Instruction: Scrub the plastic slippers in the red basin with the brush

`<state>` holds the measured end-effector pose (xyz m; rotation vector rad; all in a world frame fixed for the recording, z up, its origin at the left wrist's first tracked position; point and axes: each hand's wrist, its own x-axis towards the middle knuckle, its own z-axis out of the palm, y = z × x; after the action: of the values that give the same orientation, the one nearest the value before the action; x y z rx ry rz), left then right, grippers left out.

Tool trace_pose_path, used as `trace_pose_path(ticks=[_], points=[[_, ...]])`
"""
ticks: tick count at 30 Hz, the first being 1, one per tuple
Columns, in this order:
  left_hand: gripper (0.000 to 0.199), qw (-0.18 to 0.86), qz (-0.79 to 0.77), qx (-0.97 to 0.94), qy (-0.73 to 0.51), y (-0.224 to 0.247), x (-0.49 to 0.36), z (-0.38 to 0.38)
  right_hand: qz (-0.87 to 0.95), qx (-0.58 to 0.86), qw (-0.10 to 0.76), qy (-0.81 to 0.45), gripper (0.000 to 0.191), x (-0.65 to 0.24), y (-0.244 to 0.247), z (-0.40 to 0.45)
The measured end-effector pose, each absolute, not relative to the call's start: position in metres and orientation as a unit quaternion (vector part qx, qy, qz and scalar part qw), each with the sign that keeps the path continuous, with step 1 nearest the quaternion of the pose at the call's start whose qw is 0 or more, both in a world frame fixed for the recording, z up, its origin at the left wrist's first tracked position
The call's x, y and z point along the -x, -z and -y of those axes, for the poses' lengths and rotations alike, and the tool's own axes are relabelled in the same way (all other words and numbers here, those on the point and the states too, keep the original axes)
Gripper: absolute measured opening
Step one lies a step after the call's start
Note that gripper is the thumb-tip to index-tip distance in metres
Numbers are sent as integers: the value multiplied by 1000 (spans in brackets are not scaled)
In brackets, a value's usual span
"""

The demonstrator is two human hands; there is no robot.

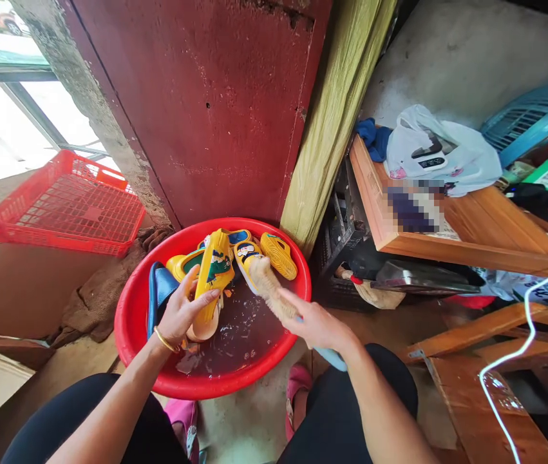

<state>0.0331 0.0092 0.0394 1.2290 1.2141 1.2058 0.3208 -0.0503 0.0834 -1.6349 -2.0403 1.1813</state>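
A yellow slipper (209,283) with a green strap is tilted up on its side in my left hand (184,311), thumb and fingers closed on its edge. My right hand (316,322) grips a scrub brush (270,283) with pale bristles and a light blue handle; its head hangs to the right of that slipper. Both hands are over a red basin (125,308) of murky, bubbly water (242,328). More footwear lies in the basin: a blue slipper (158,290) at the left, a yellow sole (278,254) at the right, and a yellow patterned slipper (245,252) partly behind the brush.
A red door (206,116) stands right behind the basin. At the left rests a red plastic crate (71,206). Right of me, a wooden tabletop (486,225) holds a white plastic bag (442,148); a white cable (527,322) hangs over a wooden stool (491,399).
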Motion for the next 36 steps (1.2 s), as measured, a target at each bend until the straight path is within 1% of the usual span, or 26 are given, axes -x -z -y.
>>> trace_pose_path(ticks=[2,3,5,6,10,12,14,18,21,23,25,27,28,30,32,34,36], points=[[86,521,-487,-501,-491,-43,-33,-6,656,571,221,-442,85,-315,-79,41],[84,515,-487,-506,-492,-43,-34,-5,639,570,257,-448,90,-310,-75,36],[81,465,-493,-534,-505,-41,-37,-5,626,562,304,-447,95,-297,-67,27],[80,431,-497,-554,-510,-39,-37,-6,628,556,320,-441,95,-292,-63,22],[75,278,-531,-619,-508,-28,-33,-12,637,518,383,-424,82,-278,-58,7],[72,232,-544,-642,-487,-24,-30,-12,616,507,407,-444,72,-271,-59,2],[69,211,-544,-670,-459,-22,-29,-11,576,497,432,-485,64,-264,-59,-2],[60,204,-509,-729,-410,-22,-38,-2,475,446,506,-565,61,-248,-56,-10],[59,197,-492,-751,-394,-23,-45,4,438,419,524,-598,56,-244,-56,-15],[64,201,-484,-757,-390,-23,-48,9,443,411,524,-600,54,-245,-59,-15],[76,237,-463,-760,-390,-24,-50,12,466,414,525,-580,51,-244,-63,-15],[87,320,-424,-749,-397,-25,-52,15,501,425,530,-537,50,-240,-66,-14],[89,369,-403,-734,-403,-26,-53,15,523,429,536,-505,51,-237,-66,-13],[86,449,-379,-691,-421,-29,-56,13,571,431,552,-428,57,-230,-66,-13],[82,481,-387,-650,-443,-32,-57,9,608,437,562,-353,63,-224,-65,-13],[78,470,-412,-628,-463,-33,-57,4,634,445,553,-309,62,-222,-63,-13],[71,443,-434,-618,-483,-30,-55,0,653,440,543,-291,59,-221,-62,-13]])
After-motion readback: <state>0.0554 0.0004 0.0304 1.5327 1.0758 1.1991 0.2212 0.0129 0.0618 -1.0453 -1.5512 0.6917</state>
